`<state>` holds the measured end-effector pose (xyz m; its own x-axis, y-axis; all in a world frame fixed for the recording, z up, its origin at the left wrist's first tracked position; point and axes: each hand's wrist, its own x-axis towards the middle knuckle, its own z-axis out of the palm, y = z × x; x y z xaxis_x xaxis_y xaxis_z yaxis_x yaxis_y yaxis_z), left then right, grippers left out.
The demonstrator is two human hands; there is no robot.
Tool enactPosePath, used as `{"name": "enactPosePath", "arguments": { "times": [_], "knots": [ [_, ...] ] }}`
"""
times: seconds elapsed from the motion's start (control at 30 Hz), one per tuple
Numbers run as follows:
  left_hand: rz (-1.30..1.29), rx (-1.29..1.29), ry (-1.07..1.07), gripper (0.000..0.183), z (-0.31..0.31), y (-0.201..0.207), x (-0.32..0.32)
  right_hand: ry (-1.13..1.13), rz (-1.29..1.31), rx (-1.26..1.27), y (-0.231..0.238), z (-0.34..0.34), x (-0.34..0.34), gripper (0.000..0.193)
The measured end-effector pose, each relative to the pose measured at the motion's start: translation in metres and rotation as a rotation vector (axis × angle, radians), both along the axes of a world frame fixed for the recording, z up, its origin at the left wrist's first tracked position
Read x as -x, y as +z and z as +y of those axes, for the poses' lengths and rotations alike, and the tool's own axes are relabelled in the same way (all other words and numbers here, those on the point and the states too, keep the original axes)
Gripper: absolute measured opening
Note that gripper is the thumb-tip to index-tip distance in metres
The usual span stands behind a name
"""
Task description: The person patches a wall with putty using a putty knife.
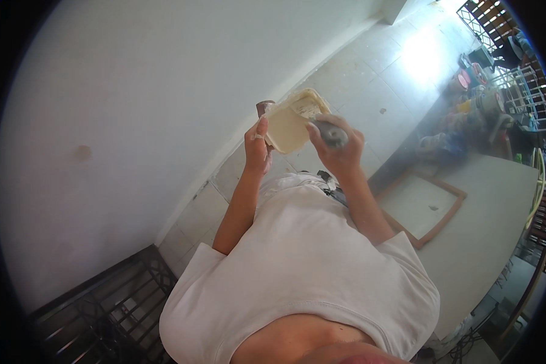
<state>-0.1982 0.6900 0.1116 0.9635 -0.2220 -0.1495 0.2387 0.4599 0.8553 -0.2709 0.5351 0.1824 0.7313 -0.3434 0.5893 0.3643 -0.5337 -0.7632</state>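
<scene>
Cream tub (pixel 285 132) is being held before the torso, above tiled floor (pixel 361 85), near white wall (pixel 133 79); its edge is being pinched by left hand (pixel 256 147), fingers closed. Grey-handled tool (pixel 329 132) is being gripped at the tub by right hand (pixel 344 150), fingers curled tight. Wooden frame (pixel 444 221) is being supported by table (pixel 497 200).

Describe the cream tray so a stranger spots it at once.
Start from the white wall filling the picture's left side. To its right, above the white shirt in the picture, the left grip holds the tray. It is shallow, cream and round-cornered, unlike the rounded grey handle in the right grip.
</scene>
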Motion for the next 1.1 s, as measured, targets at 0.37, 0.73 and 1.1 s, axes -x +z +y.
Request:
{"name": "enactPosePath", "arguments": {
  "times": [0.37, 0.73, 1.1],
  "knots": [
    [0.036, 0.017, 0.003, 0.050, 0.014, -0.003, -0.018, 0.036, -0.008, 0.024, -0.012, 0.016, -0.013, 0.018],
    [-0.011, 0.047, -0.056, 0.051, 0.087, -0.026, -0.042, 0.123, -0.024, 0.010, -0.013, 0.105, -0.036, 0.018],
    [0.049, 0.067, -0.074, 0.055, 0.225, -0.047, -0.075, 0.100, 0.040, 0.045, -0.036, 0.256, -0.064, 0.019]
  ]
}}
